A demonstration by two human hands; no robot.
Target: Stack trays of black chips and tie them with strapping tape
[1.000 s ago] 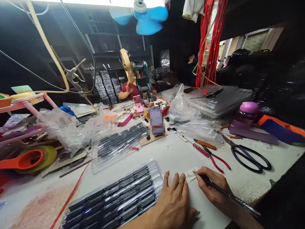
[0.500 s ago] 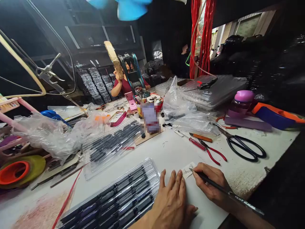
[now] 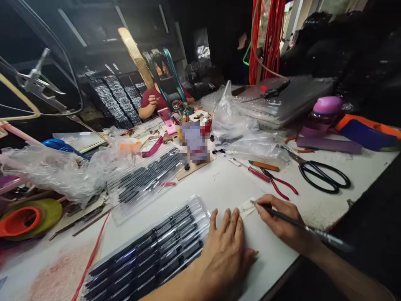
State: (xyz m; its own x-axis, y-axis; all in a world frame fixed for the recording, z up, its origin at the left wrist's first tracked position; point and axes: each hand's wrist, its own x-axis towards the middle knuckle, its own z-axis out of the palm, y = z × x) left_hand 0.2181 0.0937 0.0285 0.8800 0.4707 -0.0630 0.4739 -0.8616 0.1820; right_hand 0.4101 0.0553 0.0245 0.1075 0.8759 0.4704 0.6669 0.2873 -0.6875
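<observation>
My right hand (image 3: 278,219) is closed around a dark pen (image 3: 302,228), its tip at a small white paper slip (image 3: 249,207) that bears some handwritten marks. The left hand (image 3: 226,246) lies flat with its fingers spread, fingertips at the slip's left edge. Under its wrist side, a clear plastic tray (image 3: 203,205) holds rows of long black comb-like parts (image 3: 147,255). The palm covers part of the tray's right edge.
Red-handled pliers (image 3: 280,186), a red screwdriver (image 3: 258,173), an orange-handled tool (image 3: 265,166) and large black scissors (image 3: 326,175) lie beyond my right hand. Plastic bags (image 3: 241,138) and a second tray (image 3: 147,175) lie farther back. A co-worker (image 3: 153,100) sits across the table.
The camera view has shifted slightly, moving the background upward. The pen tip has moved slightly along the slip. The co-worker's raised hand is lower. My left hand stays flat.
</observation>
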